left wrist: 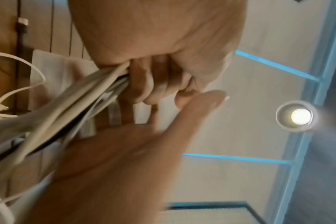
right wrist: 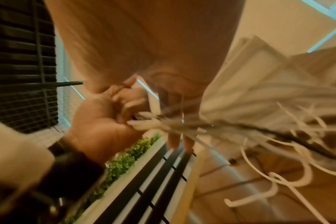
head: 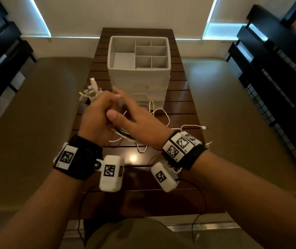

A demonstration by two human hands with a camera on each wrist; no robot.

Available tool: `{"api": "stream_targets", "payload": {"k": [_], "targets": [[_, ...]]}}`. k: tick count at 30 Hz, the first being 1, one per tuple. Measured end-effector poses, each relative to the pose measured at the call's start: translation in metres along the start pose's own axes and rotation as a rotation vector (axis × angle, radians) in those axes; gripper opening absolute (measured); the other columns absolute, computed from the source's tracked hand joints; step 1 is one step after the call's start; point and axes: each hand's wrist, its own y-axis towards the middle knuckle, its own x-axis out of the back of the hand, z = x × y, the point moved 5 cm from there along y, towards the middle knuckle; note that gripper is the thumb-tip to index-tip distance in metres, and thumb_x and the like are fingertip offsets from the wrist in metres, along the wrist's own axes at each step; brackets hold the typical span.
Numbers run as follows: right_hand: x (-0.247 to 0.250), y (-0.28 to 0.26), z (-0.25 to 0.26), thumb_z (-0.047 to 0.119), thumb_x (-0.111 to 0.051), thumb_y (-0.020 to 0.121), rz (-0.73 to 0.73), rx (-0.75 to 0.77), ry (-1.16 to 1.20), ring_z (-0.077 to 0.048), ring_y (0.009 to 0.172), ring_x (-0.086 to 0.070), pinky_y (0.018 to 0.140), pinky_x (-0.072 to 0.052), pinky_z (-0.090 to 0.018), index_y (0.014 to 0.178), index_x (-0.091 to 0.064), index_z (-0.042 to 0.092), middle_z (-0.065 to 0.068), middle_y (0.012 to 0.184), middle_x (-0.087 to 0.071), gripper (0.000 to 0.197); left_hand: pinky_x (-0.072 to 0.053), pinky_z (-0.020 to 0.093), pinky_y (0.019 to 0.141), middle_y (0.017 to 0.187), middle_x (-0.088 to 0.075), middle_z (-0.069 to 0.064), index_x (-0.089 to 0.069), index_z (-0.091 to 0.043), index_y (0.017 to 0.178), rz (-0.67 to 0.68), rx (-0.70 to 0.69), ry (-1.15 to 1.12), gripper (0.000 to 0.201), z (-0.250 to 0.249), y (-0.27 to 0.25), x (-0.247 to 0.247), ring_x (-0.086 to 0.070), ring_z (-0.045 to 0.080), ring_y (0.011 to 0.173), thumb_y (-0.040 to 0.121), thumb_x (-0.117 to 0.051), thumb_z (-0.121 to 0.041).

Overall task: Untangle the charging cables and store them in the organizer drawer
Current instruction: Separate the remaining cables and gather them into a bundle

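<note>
A tangle of mostly white charging cables (head: 125, 135) hangs between my hands above the table. My left hand (head: 96, 114) grips the bundle in a fist, and several connector ends (head: 90, 91) stick out past its knuckles. In the left wrist view the curled fingers (left wrist: 153, 84) wrap the cables (left wrist: 77, 103). My right hand (head: 136, 117) lies against the left with fingers straight and thumb out; cable strands (right wrist: 240, 118) cross its fingers (right wrist: 175, 136), blurred. Loose loops (head: 161, 114) trail on the table to a connector (head: 204, 127). The white organizer (head: 168, 56) stands behind, its drawers (head: 143, 92) closed.
The organizer's top tray has several open compartments. The dark slatted wooden table (head: 179, 97) is narrow, with tan cushioned benches (head: 35, 123) on both sides and black racks (head: 278, 87) beyond. Thin black wires from the wrist cameras hang near my body.
</note>
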Motion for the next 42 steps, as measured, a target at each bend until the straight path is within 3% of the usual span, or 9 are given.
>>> {"api": "stream_targets", "payload": {"k": [4, 11, 15, 19, 25, 30, 34, 38, 42], "targets": [[-0.015, -0.020, -0.055, 0.053, -0.071, 0.092, 0.219, -0.091, -0.383, -0.012, 0.062, -0.065, 0.063, -0.056, -0.035, 0.083, -0.061, 0.033, 0.003, 0.075, -0.070, 0.024, -0.014, 0.023, 0.037, 0.046, -0.020, -0.009, -0.023, -0.026, 0.055, 0.040, -0.079, -0.045, 0.052, -0.021, -0.004, 0.009, -0.013, 0.009, 0.040, 0.100, -0.046, -0.013], [0.026, -0.021, -0.102, 0.049, -0.063, 0.095, 0.103, -0.250, -0.775, -0.024, 0.088, -0.065, 0.068, -0.043, -0.032, 0.093, -0.074, 0.025, 0.000, 0.088, -0.070, 0.026, -0.014, 0.022, 0.034, 0.045, -0.019, -0.008, -0.024, -0.026, 0.053, -0.086, -0.044, -0.006, 0.054, -0.007, 0.000, 0.036, -0.014, 0.008, 0.037, 0.099, -0.048, -0.011], [0.060, -0.048, -0.131, 0.056, -0.069, 0.089, 0.014, -0.442, -0.614, -0.013, 0.063, -0.056, 0.063, -0.040, -0.030, 0.058, -0.057, 0.032, 0.007, 0.060, -0.057, 0.041, -0.014, 0.022, 0.033, 0.052, -0.011, -0.006, -0.010, -0.026, 0.073, -0.169, -0.051, -0.044, 0.050, -0.018, 0.004, 0.075, -0.011, 0.009, 0.039, 0.097, -0.053, -0.017], [0.072, -0.064, -0.126, 0.048, -0.073, 0.091, 0.025, -0.479, -0.511, -0.013, 0.060, -0.056, 0.056, -0.041, -0.030, 0.069, -0.073, 0.028, 0.003, 0.063, -0.064, 0.030, -0.017, 0.021, 0.031, 0.052, -0.010, -0.006, -0.008, -0.027, 0.077, -0.230, -0.001, -0.034, 0.052, 0.003, 0.011, 0.085, -0.012, 0.008, 0.038, 0.098, -0.055, -0.019], [0.123, -0.062, -0.077, 0.032, -0.067, 0.098, -0.017, -0.504, -0.749, -0.011, 0.055, -0.051, 0.051, -0.033, -0.024, 0.065, -0.059, 0.027, 0.004, 0.061, -0.056, 0.034, -0.013, 0.022, 0.034, 0.044, -0.017, -0.009, -0.025, -0.026, 0.053, -0.182, 0.034, -0.058, 0.055, 0.018, 0.014, 0.058, -0.013, 0.008, 0.036, 0.101, -0.051, -0.017], [0.122, -0.040, -0.049, 0.033, -0.068, 0.092, -0.089, -0.431, -0.804, -0.018, 0.062, -0.053, 0.060, -0.035, -0.026, 0.062, -0.055, 0.022, 0.000, 0.067, -0.056, 0.035, -0.014, 0.022, 0.034, 0.049, -0.017, -0.008, -0.024, -0.026, 0.060, -0.234, -0.028, 0.010, 0.051, -0.003, 0.014, 0.066, -0.012, 0.009, 0.040, 0.100, -0.054, -0.019], [0.090, -0.026, -0.051, 0.034, -0.064, 0.095, -0.013, -0.444, -0.836, -0.028, 0.078, -0.059, 0.069, -0.045, -0.037, 0.063, -0.053, 0.022, -0.002, 0.073, -0.053, 0.036, -0.016, 0.023, 0.039, 0.054, -0.026, -0.010, -0.049, -0.024, 0.070, -0.210, -0.084, 0.276, 0.036, -0.014, 0.007, 0.063, -0.020, 0.008, 0.043, 0.101, -0.064, -0.034], [0.067, 0.001, -0.015, 0.026, -0.063, 0.094, -0.003, -0.299, -0.899, -0.028, 0.071, -0.058, 0.066, -0.046, -0.037, 0.073, -0.060, 0.017, 0.002, 0.065, -0.044, 0.023, -0.037, 0.006, 0.052, 0.060, -0.051, -0.001, -0.072, -0.020, 0.125, 0.052, -0.172, 0.769, 0.028, -0.009, -0.006, 0.009, -0.050, -0.009, 0.051, 0.100, -0.065, -0.032], [0.057, 0.017, 0.007, 0.018, -0.066, 0.089, -0.001, -0.182, -0.910, -0.027, 0.067, -0.055, 0.060, -0.040, -0.032, 0.078, -0.062, 0.018, 0.002, 0.064, -0.043, 0.013, -0.052, 0.021, 0.069, 0.086, -0.078, 0.003, -0.079, -0.016, 0.099, 0.152, -0.188, 0.927, 0.030, 0.006, -0.006, -0.009, -0.066, 0.003, 0.075, 0.082, -0.079, -0.040]]}}
